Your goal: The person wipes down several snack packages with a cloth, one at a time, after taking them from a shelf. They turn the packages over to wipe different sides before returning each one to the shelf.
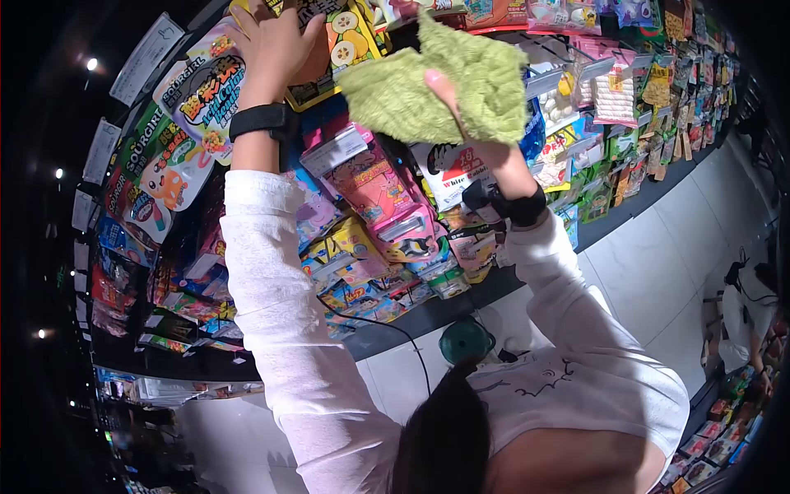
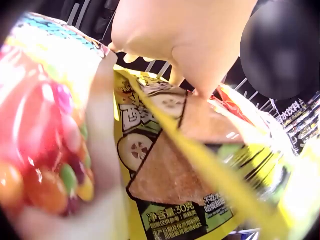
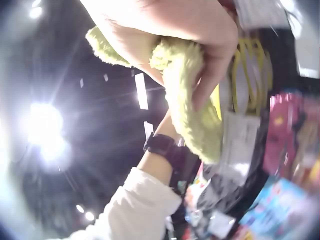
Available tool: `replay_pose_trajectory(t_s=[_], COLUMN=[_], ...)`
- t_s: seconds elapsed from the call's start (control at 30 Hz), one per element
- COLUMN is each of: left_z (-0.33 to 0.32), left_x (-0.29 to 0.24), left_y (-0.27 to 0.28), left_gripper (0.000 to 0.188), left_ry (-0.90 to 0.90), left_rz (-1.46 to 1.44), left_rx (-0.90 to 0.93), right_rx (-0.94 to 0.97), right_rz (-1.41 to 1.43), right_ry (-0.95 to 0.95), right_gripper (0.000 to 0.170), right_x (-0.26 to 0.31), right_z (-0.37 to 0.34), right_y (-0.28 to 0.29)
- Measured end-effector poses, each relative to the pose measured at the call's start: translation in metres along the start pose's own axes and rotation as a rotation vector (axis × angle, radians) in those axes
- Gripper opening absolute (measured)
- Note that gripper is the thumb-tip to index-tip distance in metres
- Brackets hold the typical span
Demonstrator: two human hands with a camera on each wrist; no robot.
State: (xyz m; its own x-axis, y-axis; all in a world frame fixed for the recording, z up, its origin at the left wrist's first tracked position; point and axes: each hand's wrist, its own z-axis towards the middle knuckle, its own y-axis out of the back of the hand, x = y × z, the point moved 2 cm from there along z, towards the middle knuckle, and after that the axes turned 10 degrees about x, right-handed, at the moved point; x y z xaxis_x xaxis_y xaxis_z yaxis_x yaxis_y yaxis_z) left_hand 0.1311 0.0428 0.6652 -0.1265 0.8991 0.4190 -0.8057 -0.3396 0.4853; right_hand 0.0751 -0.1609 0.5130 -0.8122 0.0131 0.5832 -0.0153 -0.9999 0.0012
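Observation:
My left hand (image 1: 276, 45) reaches over the upper shelf, at a yellow and black snack bag (image 1: 344, 39) printed with fruit slices. In the left wrist view its fingers curl at the top of that bag (image 2: 165, 185), the thumb against the front. A colourful candy bag (image 2: 45, 150) fills the left side of that view. My right hand (image 3: 175, 30) grips a fluffy light green cloth (image 3: 185, 95). In the head view the cloth (image 1: 485, 82) spreads over the hand, hiding most of it; the thumb lies on top. It hangs in front of the hanging packets, above a White Rabbit bag (image 1: 451, 174).
A Sourgirl candy bag (image 1: 202, 90) hangs beside my left wrist. Price tags (image 1: 336, 150) jut out on hooks before rows of packets. Below the shelf, a green round container (image 1: 467, 339) and a black cable (image 1: 411, 337) are near the tiled floor (image 1: 650, 239). Another person stands at the right.

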Motion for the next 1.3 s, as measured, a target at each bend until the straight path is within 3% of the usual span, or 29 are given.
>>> replay_pose_trajectory(t_s=[0.03,0.1,0.13,0.17,0.2,0.23,0.27,0.3,0.33,0.37,0.43,0.5,0.57,0.63,0.7,0.77,0.9,1.03,1.17,1.3], left_z=[-0.004,-0.014,-0.016,-0.013,-0.012,-0.011,-0.010,-0.010,-0.008,-0.003,0.003,0.008,0.008,0.012,0.010,0.007,0.007,0.009,0.007,0.006], left_x=[-0.007,-0.029,-0.038,-0.042,-0.047,-0.053,-0.059,-0.067,-0.075,-0.079,-0.086,-0.096,-0.105,-0.114,-0.125,-0.142,-0.154,-0.152,-0.149,-0.148], left_y=[0.004,0.026,0.037,0.037,0.038,0.040,0.040,0.039,0.038,0.032,0.018,0.027,0.028,0.023,0.027,0.032,0.038,0.034,0.037,0.049], left_gripper=[0.051,0.054,0.055,0.064,0.064,0.065,0.064,0.063,0.062,0.062,0.062,0.064,0.064,0.063,0.062,0.051,0.038,0.030,0.025,0.023], left_ry=[0.003,-0.017,-0.038,0.014,-0.047,-0.108,-0.078,-0.049,-0.020,0.028,0.138,0.210,0.265,0.360,0.401,0.481,0.566,0.620,0.598,0.554], left_rz=[0.046,0.038,-0.013,-0.037,-0.266,-0.492,-0.520,-0.550,-0.579,-0.662,-0.828,-0.854,-0.846,-1.081,-1.148,-1.308,-1.628,-1.770,-1.918,-1.917], left_rx=[-0.030,-0.112,-0.161,-0.094,-0.147,-0.201,-0.157,-0.114,-0.075,-0.012,0.119,0.094,0.054,0.074,0.042,0.035,0.110,0.144,0.186,0.073], right_rx=[-0.133,-0.063,-0.017,-0.014,-0.010,0.211,0.428,0.642,0.216,0.519,0.259,0.319,0.398,0.419,0.461,0.459,0.419,0.403,0.348,0.308], right_rz=[-0.031,0.013,-0.115,-0.095,-0.075,0.341,0.755,1.168,0.979,1.308,-0.538,-0.301,-0.244,-0.131,0.088,0.113,0.393,0.288,0.385,0.232], right_ry=[0.141,0.063,0.039,0.062,0.085,0.066,0.044,0.021,-0.138,-0.001,0.400,0.384,0.310,0.306,0.153,-0.125,-0.115,-0.090,0.006,0.131], right_gripper=[0.034,0.027,0.031,0.029,0.026,0.023,0.022,0.022,0.024,0.022,0.035,0.044,0.046,0.049,0.049,0.043,0.046,0.046,0.043,0.034], right_x=[-0.019,0.009,0.005,0.008,0.010,-0.016,-0.058,-0.043,-0.041,-0.072,-0.030,-0.044,-0.053,-0.061,-0.065,-0.055,-0.057,-0.047,-0.040,-0.022], right_z=[0.003,0.016,0.022,0.030,0.038,0.050,0.073,0.083,0.081,0.094,0.088,0.095,0.098,0.104,0.108,0.107,0.104,0.108,0.110,0.109], right_y=[0.016,0.051,0.065,0.071,0.077,0.080,0.087,0.086,0.083,0.083,0.101,0.098,0.100,0.103,0.100,0.105,0.106,0.121,0.123,0.124])
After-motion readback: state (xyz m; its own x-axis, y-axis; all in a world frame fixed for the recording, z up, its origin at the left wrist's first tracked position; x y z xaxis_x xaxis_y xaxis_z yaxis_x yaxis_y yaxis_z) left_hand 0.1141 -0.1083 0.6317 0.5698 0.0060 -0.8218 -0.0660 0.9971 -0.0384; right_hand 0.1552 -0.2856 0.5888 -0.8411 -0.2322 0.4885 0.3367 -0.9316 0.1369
